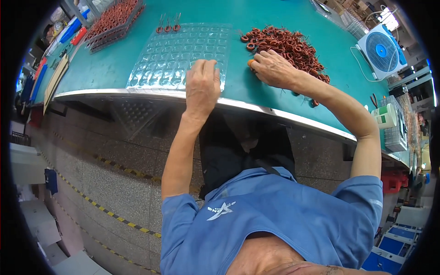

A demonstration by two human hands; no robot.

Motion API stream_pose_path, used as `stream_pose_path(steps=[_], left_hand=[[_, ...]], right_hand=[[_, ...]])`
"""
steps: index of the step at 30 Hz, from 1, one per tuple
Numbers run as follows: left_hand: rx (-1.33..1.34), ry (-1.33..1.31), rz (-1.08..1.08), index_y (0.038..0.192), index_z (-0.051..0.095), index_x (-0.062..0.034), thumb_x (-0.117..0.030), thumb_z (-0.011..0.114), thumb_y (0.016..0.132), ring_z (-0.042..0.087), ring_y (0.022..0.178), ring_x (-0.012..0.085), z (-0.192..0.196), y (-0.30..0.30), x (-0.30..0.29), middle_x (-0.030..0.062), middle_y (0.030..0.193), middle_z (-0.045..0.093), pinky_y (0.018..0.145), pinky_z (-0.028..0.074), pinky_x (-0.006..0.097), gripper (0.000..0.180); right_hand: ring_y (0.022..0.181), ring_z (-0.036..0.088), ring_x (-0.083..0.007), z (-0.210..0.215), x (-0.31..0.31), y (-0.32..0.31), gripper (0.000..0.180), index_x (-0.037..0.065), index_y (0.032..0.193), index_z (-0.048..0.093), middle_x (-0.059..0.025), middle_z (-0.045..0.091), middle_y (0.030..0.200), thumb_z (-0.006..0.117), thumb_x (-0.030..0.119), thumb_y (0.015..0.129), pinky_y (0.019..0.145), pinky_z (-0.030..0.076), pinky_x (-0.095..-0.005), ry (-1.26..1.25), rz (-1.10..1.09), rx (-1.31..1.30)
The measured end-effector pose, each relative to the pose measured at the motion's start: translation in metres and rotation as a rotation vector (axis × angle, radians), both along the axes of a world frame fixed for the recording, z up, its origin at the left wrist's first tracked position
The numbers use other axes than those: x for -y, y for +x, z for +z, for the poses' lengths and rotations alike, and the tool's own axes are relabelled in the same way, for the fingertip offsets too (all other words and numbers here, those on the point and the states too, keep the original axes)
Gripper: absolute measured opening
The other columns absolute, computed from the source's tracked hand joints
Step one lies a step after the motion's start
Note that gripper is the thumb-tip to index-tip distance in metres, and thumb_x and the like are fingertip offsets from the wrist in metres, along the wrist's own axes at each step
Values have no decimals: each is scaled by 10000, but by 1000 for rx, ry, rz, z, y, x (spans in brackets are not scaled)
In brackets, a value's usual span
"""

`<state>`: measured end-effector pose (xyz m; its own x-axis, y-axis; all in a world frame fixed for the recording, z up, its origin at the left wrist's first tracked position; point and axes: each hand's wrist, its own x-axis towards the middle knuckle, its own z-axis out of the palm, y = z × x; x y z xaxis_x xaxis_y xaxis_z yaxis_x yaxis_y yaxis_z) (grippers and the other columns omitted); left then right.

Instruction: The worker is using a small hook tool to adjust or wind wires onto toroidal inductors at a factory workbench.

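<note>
My left hand [201, 86] is over the near right part of a clear plastic blister tray [176, 50], its fingers bent and close together. Whatever those fingers may hold is hidden. Three copper-coloured ring coils [167, 29] with upright wire leads stand at the tray's far edge; the pockets nearer me hold no coils. My right hand [273, 68] is at the left side of a heap of similar ring coils [293, 46]. Its fingers curl inward, and an orange cover shows at a fingertip. Any coil between them cannot be made out.
Stacked trays full of coils [112, 23] stand at the far left of the green table [110, 68]. A blue and white fan [380, 50] is at the right, with its cord on the tabletop. Nearer are pliers [374, 101] and a white-green tub [385, 116].
</note>
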<state>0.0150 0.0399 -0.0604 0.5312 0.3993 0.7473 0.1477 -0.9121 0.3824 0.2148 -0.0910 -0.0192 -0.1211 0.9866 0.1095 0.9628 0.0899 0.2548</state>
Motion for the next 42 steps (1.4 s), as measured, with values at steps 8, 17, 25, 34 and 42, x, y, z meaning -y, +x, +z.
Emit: stream_pose_path(steps=[8,17,25,34,42], left_hand=[[70,-618,-332,1179,471,53,-209,613,915,650,707,304,13,35,47,196,841,645,639,500,399,398],[141,-1190,-813,1056,544,1,-243,442,1030,610,657,125,15,61,58,72,834,626,549,491,248,266],[135,-1320,-955,1064,519,-10,-244,449,1027,552,621,126,22,42,68,43,761,558,550,443,250,246],[75,-1056,-864,1171,455,-26,-117,605,941,534,624,87,26,23,85,40,739,578,554,431,226,289],[104,-991,-858,1148,508,-35,-82,639,916,553,645,79,30,7,98,50,852,638,579,469,230,270]], right_hand=[[916,644,-308,9,14,0,367,-18,1119,586,-161,645,1029,639,242,865,807,519,-388,468,-175,-479],[931,623,-288,8,56,-39,520,-2,1220,552,-131,638,1019,753,155,767,827,487,-380,705,39,-418],[808,651,-165,17,73,-38,415,-47,1134,603,-117,694,942,646,307,923,734,518,-290,572,-280,-1322],[767,618,-98,15,83,-45,333,-11,1024,678,-41,671,800,637,307,934,715,508,-250,390,-207,-1580],[772,619,-97,16,87,-47,361,-4,946,695,-46,679,804,635,351,930,714,502,-252,384,-199,-1469]])
